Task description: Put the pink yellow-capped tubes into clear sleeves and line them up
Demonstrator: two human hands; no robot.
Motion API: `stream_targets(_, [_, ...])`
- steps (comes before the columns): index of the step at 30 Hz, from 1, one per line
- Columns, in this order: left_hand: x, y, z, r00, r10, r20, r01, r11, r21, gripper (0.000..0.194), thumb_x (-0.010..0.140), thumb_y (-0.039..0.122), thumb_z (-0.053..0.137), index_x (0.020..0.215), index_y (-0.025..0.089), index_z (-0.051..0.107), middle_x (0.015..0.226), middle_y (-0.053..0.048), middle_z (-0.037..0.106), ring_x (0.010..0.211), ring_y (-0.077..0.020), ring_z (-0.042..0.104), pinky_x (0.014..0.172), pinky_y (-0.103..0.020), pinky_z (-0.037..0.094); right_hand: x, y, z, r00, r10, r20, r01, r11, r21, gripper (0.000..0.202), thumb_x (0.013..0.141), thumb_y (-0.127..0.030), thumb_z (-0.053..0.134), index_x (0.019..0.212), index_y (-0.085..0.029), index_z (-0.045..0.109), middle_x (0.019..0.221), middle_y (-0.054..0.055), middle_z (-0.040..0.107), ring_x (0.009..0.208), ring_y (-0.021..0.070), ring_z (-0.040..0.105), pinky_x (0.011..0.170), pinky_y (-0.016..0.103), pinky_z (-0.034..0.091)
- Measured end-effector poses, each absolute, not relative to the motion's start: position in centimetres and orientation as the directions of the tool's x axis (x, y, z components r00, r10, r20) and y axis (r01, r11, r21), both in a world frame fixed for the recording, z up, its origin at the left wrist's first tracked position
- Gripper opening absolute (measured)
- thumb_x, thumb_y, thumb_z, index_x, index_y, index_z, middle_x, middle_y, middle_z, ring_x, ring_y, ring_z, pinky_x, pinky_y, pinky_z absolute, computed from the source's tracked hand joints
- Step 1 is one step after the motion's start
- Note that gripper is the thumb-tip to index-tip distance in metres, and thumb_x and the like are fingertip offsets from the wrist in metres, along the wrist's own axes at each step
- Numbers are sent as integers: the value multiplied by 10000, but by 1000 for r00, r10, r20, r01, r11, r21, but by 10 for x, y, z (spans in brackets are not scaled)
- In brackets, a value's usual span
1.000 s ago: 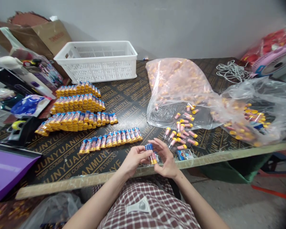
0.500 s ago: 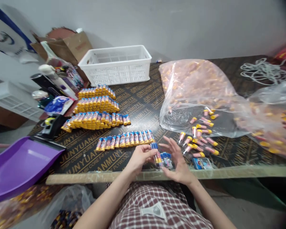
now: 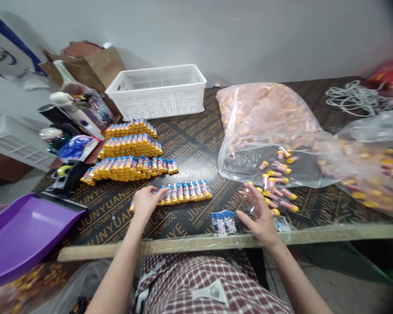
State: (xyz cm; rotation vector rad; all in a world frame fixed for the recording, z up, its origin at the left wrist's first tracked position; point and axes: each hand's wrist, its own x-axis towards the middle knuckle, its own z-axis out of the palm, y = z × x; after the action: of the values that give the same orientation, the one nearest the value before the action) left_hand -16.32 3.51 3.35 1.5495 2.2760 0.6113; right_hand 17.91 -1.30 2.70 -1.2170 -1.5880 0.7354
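Note:
My left hand reaches over the left end of a row of small yellow-capped tubes in blue printed wrappers, its fingers curled down toward them. What its fingertips hold is hidden behind the hand. My right hand hovers over the table's front part with fingers apart and nothing in it. Beyond its fingertips lies a loose heap of pink tubes with yellow caps. Between my hands, near the front edge, are several flat clear-and-blue printed sleeves. More of them lie right of my right hand.
Stacked rows of wrapped tubes stand at left, before a white basket. A large clear bag of pink tubes lies at back right. A tape dispenser and purple dustpan are far left; white cord lies far right.
My left hand has moved left, from a blue-and-yellow tube held between both hands to the row's left end. My right hand has moved slightly right, uncovering the flat sleeves.

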Motion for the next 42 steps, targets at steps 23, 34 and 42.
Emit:
stream_targets(23, [-15, -4, 0, 279, 943, -182, 778, -111, 619, 84, 790, 211, 574, 756, 197, 650, 781, -33, 671, 727, -166, 590, 655, -245, 357, 188, 42, 1, 39, 985, 168, 863, 52, -502, 499, 703, -166, 537, 1201, -181, 536, 799, 35, 652, 788, 209, 550, 761, 340, 423])
stream_targets(34, [-15, -18, 0, 263, 964, 29, 728, -219, 650, 66, 766, 171, 560, 702, 187, 554, 781, -33, 616, 777, -174, 554, 677, -259, 375, 180, -5, 27, 72, 980, 187, 499, 127, -857, 165, 809, -268, 548, 937, -193, 621, 877, 45, 640, 781, 177, 604, 699, 302, 485])
stream_targets(42, [-19, 0, 23, 34, 948, -317, -157, 318, 935, 319, 602, 185, 697, 857, 187, 506, 552, 68, 561, 483, -100, 522, 515, -212, 422, 178, -31, 42, 144, 965, 219, 333, 161, -929, 207, 814, -270, 572, 999, -227, 655, 1043, 77, 577, 958, 197, 573, 725, 298, 527])
